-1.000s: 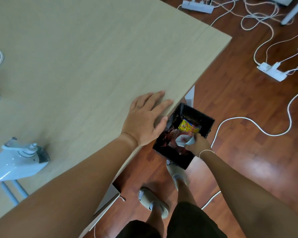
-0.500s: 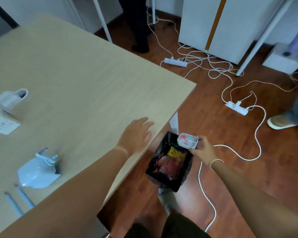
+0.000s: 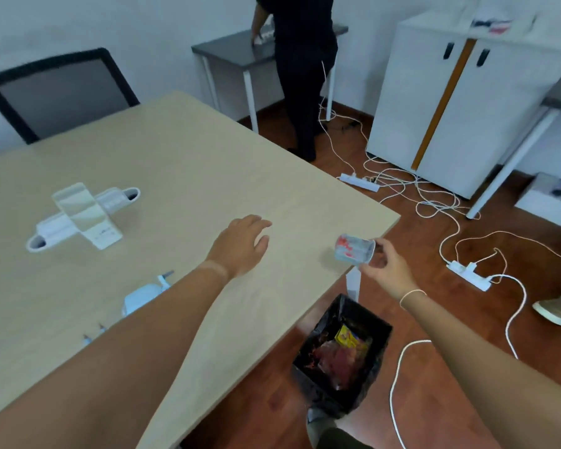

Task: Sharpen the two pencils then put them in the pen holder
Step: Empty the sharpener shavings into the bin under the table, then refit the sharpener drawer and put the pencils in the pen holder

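Note:
My right hand (image 3: 387, 265) holds a small clear shavings tray (image 3: 353, 250) with red bits inside, above the table's right corner. My left hand (image 3: 245, 244) hovers palm down over the wooden table (image 3: 188, 176), fingers apart, holding nothing. The white pencil sharpener (image 3: 141, 298) stands on the table, partly hidden behind my left forearm. Two pencil tips (image 3: 93, 333) peek out beside that forearm. A white pen holder (image 3: 81, 217) lies further left on the table.
A black-lined trash bin (image 3: 342, 354) with wrappers stands on the floor below the table corner. White cables and power strips (image 3: 467, 273) trail across the wood floor. A person in black stands at a far desk; a chair (image 3: 55, 92) sits behind the table.
My right hand lifted the tray out of the bin and up to table height. My left hand slid off the table edge and further over the tabletop. My view tilted upward.

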